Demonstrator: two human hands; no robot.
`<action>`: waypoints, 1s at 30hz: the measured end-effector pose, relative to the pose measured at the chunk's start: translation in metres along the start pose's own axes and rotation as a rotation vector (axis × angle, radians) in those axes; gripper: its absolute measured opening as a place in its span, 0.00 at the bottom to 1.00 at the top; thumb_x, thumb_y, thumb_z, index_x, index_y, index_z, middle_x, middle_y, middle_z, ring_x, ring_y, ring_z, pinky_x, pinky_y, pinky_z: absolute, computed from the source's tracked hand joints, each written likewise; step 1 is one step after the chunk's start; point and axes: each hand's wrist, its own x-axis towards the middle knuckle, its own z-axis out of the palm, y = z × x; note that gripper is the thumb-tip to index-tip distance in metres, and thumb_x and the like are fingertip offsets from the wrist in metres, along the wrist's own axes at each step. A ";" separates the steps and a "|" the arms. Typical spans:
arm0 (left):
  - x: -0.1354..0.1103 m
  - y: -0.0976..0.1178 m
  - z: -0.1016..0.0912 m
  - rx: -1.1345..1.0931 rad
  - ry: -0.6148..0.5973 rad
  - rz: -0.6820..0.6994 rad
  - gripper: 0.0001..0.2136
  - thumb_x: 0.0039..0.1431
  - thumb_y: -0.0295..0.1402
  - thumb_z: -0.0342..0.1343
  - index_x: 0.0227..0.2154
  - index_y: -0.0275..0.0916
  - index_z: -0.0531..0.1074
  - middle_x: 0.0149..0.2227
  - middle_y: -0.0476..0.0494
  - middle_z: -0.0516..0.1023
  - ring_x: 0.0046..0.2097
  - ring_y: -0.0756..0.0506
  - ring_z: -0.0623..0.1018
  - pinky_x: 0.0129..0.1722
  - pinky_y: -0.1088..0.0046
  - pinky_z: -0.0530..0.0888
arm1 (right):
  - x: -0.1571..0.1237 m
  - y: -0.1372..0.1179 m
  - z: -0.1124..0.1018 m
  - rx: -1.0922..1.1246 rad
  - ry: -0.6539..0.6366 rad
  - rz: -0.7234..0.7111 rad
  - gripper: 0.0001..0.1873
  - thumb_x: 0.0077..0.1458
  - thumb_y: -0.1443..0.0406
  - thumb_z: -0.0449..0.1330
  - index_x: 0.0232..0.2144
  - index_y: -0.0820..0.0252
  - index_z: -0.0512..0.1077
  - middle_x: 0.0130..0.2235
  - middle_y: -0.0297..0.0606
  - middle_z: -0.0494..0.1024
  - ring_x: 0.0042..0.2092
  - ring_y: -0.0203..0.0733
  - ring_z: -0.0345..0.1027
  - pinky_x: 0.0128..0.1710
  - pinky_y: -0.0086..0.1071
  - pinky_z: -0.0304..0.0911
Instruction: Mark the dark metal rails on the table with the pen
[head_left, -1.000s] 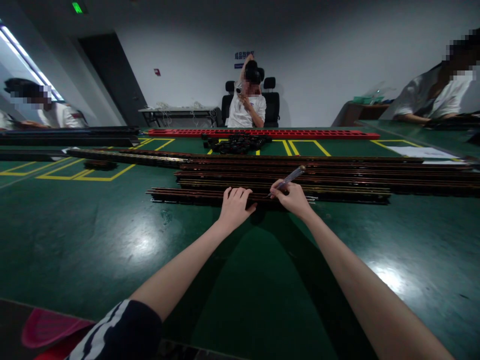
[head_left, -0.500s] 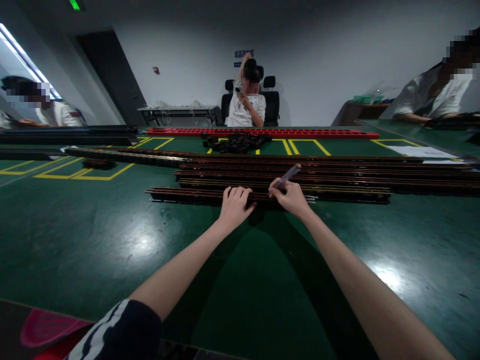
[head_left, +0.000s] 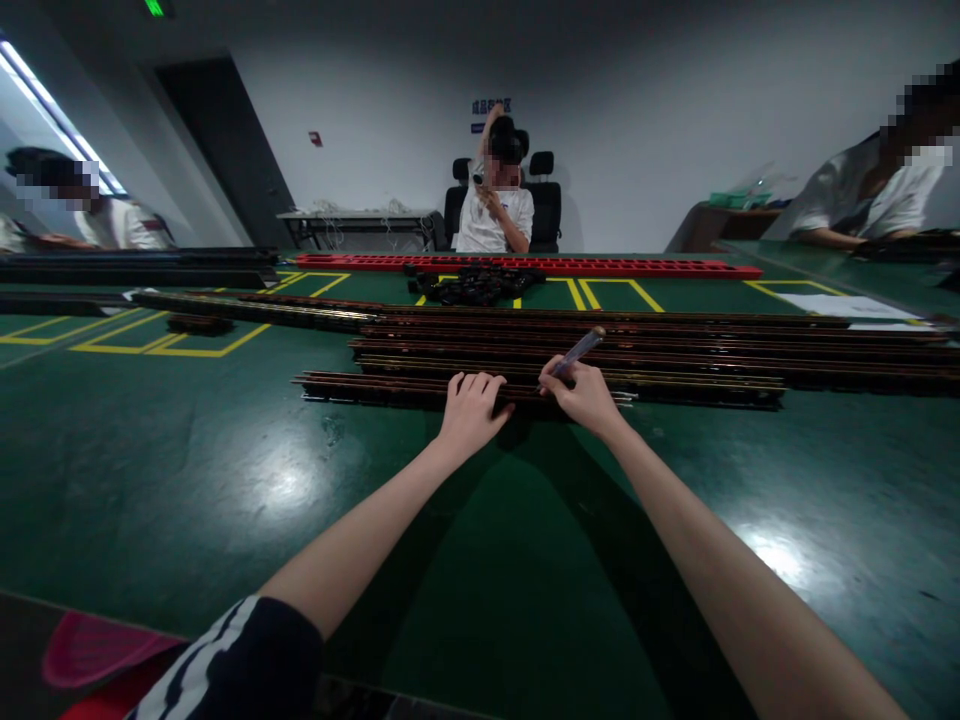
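My left hand [head_left: 472, 412] holds the nearest dark, narrow strip [head_left: 375, 387], its fingers over the far edge and its thumb on the near side. In my right hand [head_left: 585, 396] is a small screwdriver [head_left: 581, 348] with a clear handle, gripped like a pen and tilted up to the right. Its lower end points down at the same strip, though my fingers hide the tip. Just beyond, several long dark strips [head_left: 675, 345] with reddish and yellowish edges lie side by side.
A red slotted rail [head_left: 637, 267] runs across the back of the green table [head_left: 187, 480], behind a heap of black parts [head_left: 480, 286]. Black bars [head_left: 135, 272] lie at the left, white paper [head_left: 855, 305] at the right. People sit across and at both sides.
My hands, the screwdriver and the strip keep the same positions. Only the view has shifted very slightly.
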 end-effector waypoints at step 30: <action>0.000 0.003 -0.001 0.014 -0.005 -0.018 0.14 0.62 0.38 0.50 0.48 0.38 0.68 0.46 0.40 0.75 0.50 0.40 0.71 0.56 0.56 0.60 | 0.002 0.001 0.000 -0.028 0.029 0.002 0.06 0.51 0.67 0.55 0.24 0.58 0.68 0.24 0.36 0.77 0.30 0.42 0.72 0.35 0.33 0.64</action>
